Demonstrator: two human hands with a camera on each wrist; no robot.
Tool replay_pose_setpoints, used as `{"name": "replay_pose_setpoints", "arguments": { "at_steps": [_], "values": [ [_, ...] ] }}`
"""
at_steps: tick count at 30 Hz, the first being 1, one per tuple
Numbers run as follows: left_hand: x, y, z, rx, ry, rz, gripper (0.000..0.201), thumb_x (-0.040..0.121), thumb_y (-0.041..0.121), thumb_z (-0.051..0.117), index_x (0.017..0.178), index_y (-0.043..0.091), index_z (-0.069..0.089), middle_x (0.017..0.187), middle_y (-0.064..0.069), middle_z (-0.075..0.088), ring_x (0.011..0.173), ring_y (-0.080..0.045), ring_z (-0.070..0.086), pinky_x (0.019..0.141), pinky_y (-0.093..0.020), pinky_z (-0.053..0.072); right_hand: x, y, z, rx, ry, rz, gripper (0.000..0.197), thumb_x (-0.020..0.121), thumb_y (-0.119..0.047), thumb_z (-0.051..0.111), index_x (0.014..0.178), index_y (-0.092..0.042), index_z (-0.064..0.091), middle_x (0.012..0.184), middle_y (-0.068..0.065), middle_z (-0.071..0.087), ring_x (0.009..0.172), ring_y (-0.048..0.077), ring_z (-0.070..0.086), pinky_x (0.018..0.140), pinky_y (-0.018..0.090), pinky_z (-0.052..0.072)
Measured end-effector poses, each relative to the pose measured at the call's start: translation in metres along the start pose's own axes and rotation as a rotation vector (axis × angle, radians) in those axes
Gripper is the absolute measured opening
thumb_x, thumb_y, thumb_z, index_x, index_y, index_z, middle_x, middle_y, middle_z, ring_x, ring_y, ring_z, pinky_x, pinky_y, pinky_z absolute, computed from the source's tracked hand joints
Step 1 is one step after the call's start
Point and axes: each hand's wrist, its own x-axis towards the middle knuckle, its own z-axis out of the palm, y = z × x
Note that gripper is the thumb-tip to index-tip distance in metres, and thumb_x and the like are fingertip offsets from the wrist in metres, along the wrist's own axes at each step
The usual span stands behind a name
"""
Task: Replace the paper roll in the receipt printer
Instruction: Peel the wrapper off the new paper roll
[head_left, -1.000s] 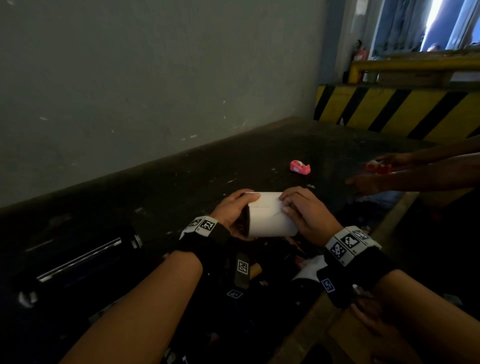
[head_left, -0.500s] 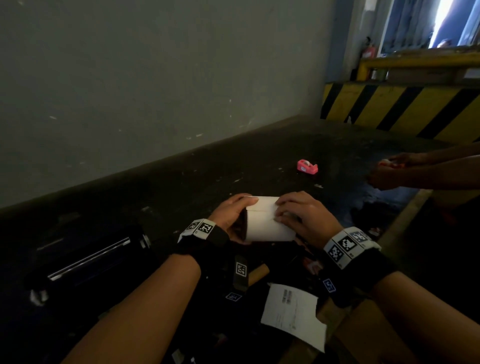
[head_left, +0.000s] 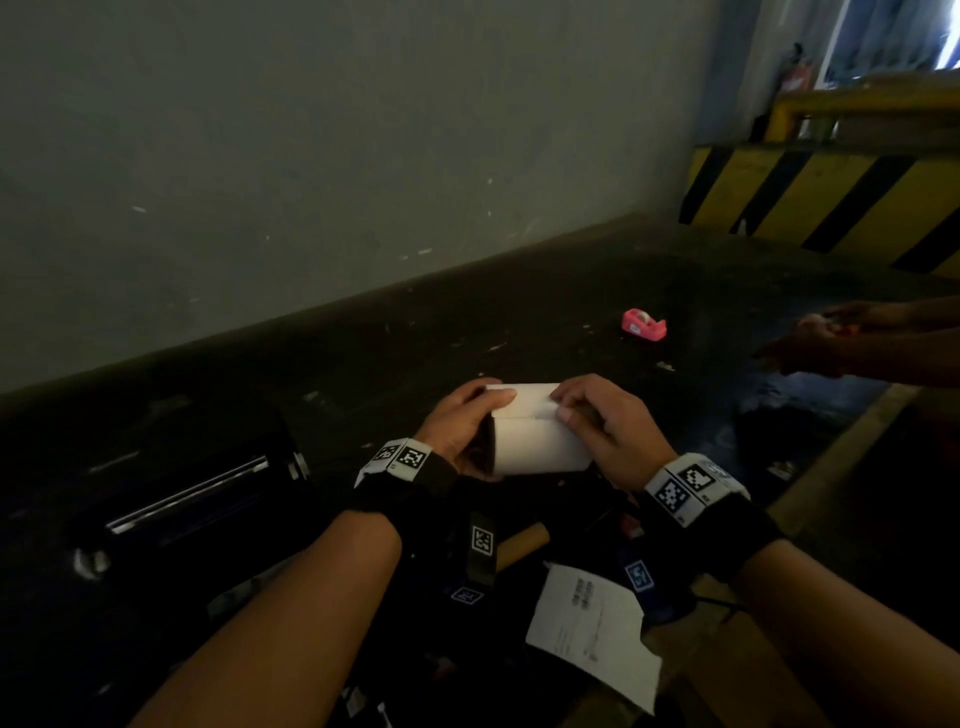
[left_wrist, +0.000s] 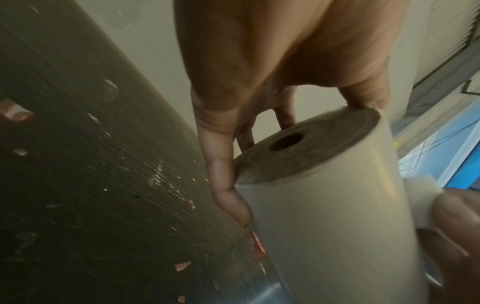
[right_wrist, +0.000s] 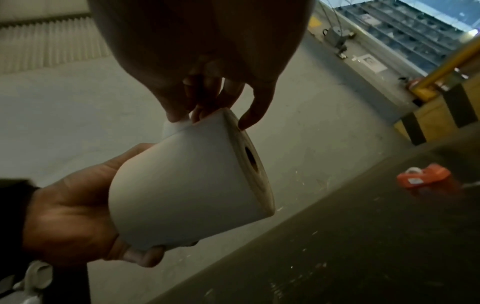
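A white paper roll (head_left: 540, 441) lies sideways between both hands above the dark table (head_left: 519, 322). My left hand (head_left: 462, 426) grips its left end, thumb and fingers wrapped round the roll (left_wrist: 324, 205). My right hand (head_left: 597, 421) pinches the loose paper edge on top of the roll (right_wrist: 187, 185), near its right end. The black receipt printer (head_left: 182, 499) sits at the left on the table, dim, with a shiny bar along its top. Whether its lid stands open I cannot tell.
A pink tape dispenser (head_left: 643, 323) sits further back on the table. Another person's hands (head_left: 831, 343) work at the right edge. A printed receipt (head_left: 592, 623) hangs below my wrists. A grey wall runs behind; a yellow-black striped barrier (head_left: 831, 202) stands at the back right.
The roll has turned slightly in my hands and my right fingers have shifted along its loose edge. The other person's hands drew back to the right. The receipt came into view below.
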Motion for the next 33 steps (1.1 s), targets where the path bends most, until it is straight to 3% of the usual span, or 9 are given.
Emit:
{"name": "replay_pose_setpoints", "arguments": {
  "at_steps": [2, 5, 9, 13, 19, 24, 28, 33],
  "values": [
    [0.003, -0.003, -0.001, 0.020, 0.018, -0.013, 0.013, 0.077, 0.043, 0.067, 0.086, 0.047, 0.059, 0.126, -0.007, 0.045, 0.112, -0.036, 0.048, 0.079, -0.059, 0.052, 0.004, 0.001, -0.001, 0.074, -0.008, 0.096, 0.007, 0.090, -0.020, 0.050, 0.095, -0.021, 0.055, 0.104, -0.002, 0.060, 0.096, 0.010, 0.056, 0.082, 0.023, 0.045],
    [0.008, -0.008, -0.001, 0.002, 0.048, -0.023, 0.013, 0.077, 0.042, 0.067, 0.085, 0.048, 0.060, 0.127, -0.006, 0.044, 0.112, -0.036, 0.047, 0.081, -0.061, 0.051, 0.010, 0.008, 0.001, 0.116, -0.035, 0.115, 0.005, 0.090, -0.021, 0.050, 0.092, -0.022, 0.055, 0.103, 0.002, 0.062, 0.095, 0.013, 0.058, 0.083, 0.027, 0.046],
    [0.011, -0.014, 0.001, -0.028, 0.100, -0.038, 0.015, 0.079, 0.040, 0.066, 0.090, 0.045, 0.057, 0.128, -0.007, 0.042, 0.111, -0.035, 0.045, 0.079, -0.058, 0.053, 0.020, 0.024, 0.008, 0.204, -0.077, 0.164, 0.006, 0.091, -0.023, 0.050, 0.089, -0.024, 0.055, 0.096, -0.013, 0.058, 0.089, 0.000, 0.053, 0.074, 0.017, 0.040],
    [0.017, -0.019, -0.002, -0.064, 0.154, -0.034, 0.024, 0.079, 0.039, 0.065, 0.101, 0.042, 0.057, 0.130, -0.007, 0.041, 0.112, -0.035, 0.045, 0.079, -0.057, 0.053, 0.031, 0.034, 0.015, 0.296, -0.099, 0.194, 0.012, 0.091, -0.021, 0.049, 0.083, -0.027, 0.055, 0.094, -0.017, 0.057, 0.090, -0.002, 0.052, 0.075, 0.017, 0.039],
    [0.024, -0.022, -0.005, -0.098, 0.214, -0.004, 0.015, 0.082, 0.037, 0.063, 0.094, 0.043, 0.056, 0.125, -0.005, 0.045, 0.105, -0.030, 0.048, 0.080, -0.056, 0.052, 0.045, 0.045, 0.025, 0.390, -0.115, 0.208, 0.013, 0.091, -0.022, 0.049, 0.081, -0.030, 0.054, 0.095, -0.015, 0.056, 0.092, 0.001, 0.051, 0.080, 0.024, 0.039],
    [0.031, -0.024, -0.007, -0.111, 0.268, 0.033, 0.016, 0.081, 0.035, 0.065, 0.092, 0.044, 0.059, 0.130, -0.007, 0.047, 0.111, -0.032, 0.049, 0.073, -0.053, 0.054, 0.057, 0.050, 0.030, 0.459, -0.125, 0.256, 0.011, 0.090, -0.023, 0.049, 0.083, -0.028, 0.055, 0.096, -0.011, 0.056, 0.092, 0.010, 0.053, 0.086, 0.044, 0.048],
    [0.038, -0.027, -0.007, -0.118, 0.296, 0.054, 0.020, 0.082, 0.033, 0.065, 0.099, 0.040, 0.059, 0.130, -0.007, 0.049, 0.113, -0.031, 0.050, 0.075, -0.053, 0.054, 0.064, 0.054, 0.034, 0.529, -0.110, 0.300, 0.013, 0.090, -0.023, 0.048, 0.081, -0.025, 0.057, 0.095, -0.009, 0.057, 0.091, 0.009, 0.052, 0.088, 0.040, 0.043],
    [0.050, -0.028, -0.009, -0.086, 0.298, 0.038, 0.025, 0.081, 0.035, 0.066, 0.105, 0.040, 0.058, 0.131, -0.007, 0.047, 0.115, -0.032, 0.049, 0.078, -0.057, 0.053, 0.071, 0.065, 0.038, 0.619, -0.123, 0.404, 0.014, 0.089, -0.025, 0.050, 0.078, -0.027, 0.058, 0.098, -0.009, 0.056, 0.096, 0.015, 0.052, 0.092, 0.047, 0.043]
  ]
}}
